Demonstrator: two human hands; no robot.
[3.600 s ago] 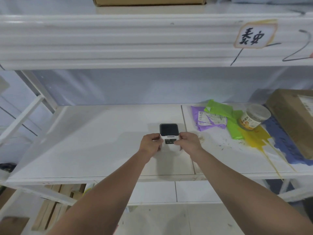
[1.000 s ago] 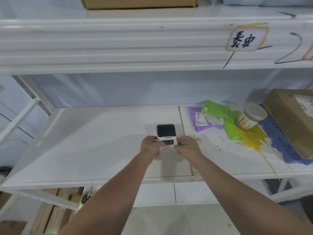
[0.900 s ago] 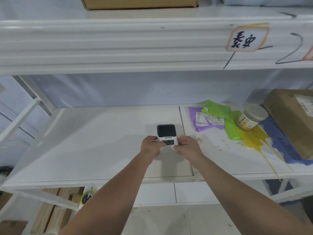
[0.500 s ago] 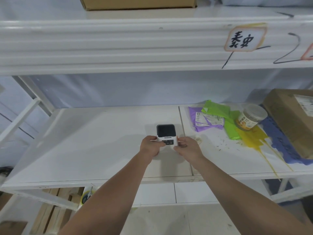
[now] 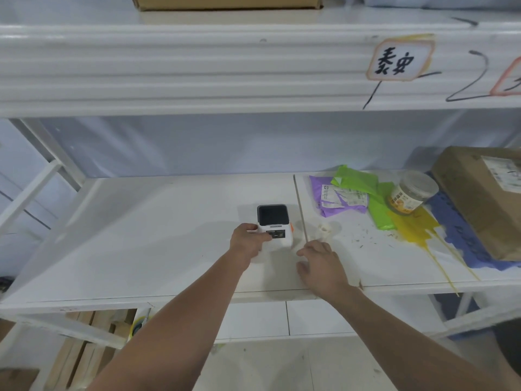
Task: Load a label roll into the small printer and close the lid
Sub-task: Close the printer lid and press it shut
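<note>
White shelves [image 5: 141, 249] fill the view, and the small printer [image 5: 274, 227] sits on the middle shelf, close to the seam between two boards. Your left hand [image 5: 245, 244] wraps around the printer's left side, with the thumb on the front by the little dark screen. You hold it that way so it does not slide when you work on it.

Your right hand [image 5: 321, 266] is off the printer. It hovers just right of it, low over the shelf, with loose, spread fingers and nothing in it. It looks ready to reach for something.

Just past your right fingertips lies a small pale roll [image 5: 324, 230], on the other side of the seam. That is probably the label roll, but it is too small to be sure. It lies near the printer, so you can grab it without letting go with your left hand.

The printer's dark lid looks shut, but you cannot tell for sure from above. If so, you need to open it first, then drop the roll in.

Farther right are purple and green bags [image 5: 349, 193], a jar [image 5: 413, 193] lying tipped, a yellow sheet [image 5: 411, 230] and a brown box [image 5: 485, 198]. They are well apart from your hands, so they are not in the way.
</note>
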